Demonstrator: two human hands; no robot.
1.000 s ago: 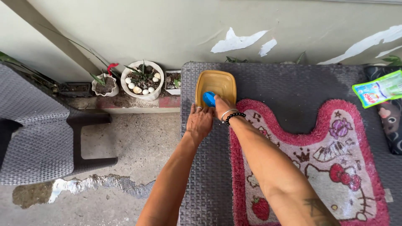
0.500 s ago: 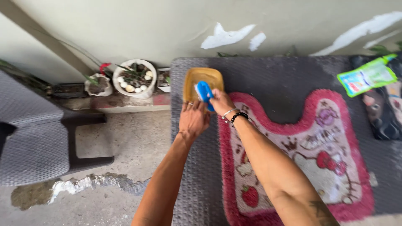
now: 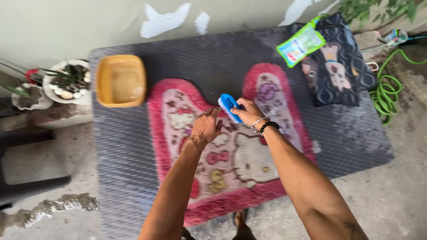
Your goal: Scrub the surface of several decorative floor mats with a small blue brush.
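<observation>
While my right hand (image 3: 247,112) gripped the blue brush (image 3: 229,106) over the pink bath mat (image 3: 231,151) on the dark tabletop (image 3: 133,146), my left hand (image 3: 205,128) hovered just beside it, fingers loosely spread and holding nothing, the yellow tub (image 3: 121,81) well apart.

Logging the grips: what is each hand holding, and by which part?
Right hand holds the blue brush by its back end; left hand holds nothing.

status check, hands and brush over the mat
Right hand shut on blue brush, bristles at pink mat. Left hand open, resting on mat. Yellow tub off to the side, nothing blocking.
</observation>
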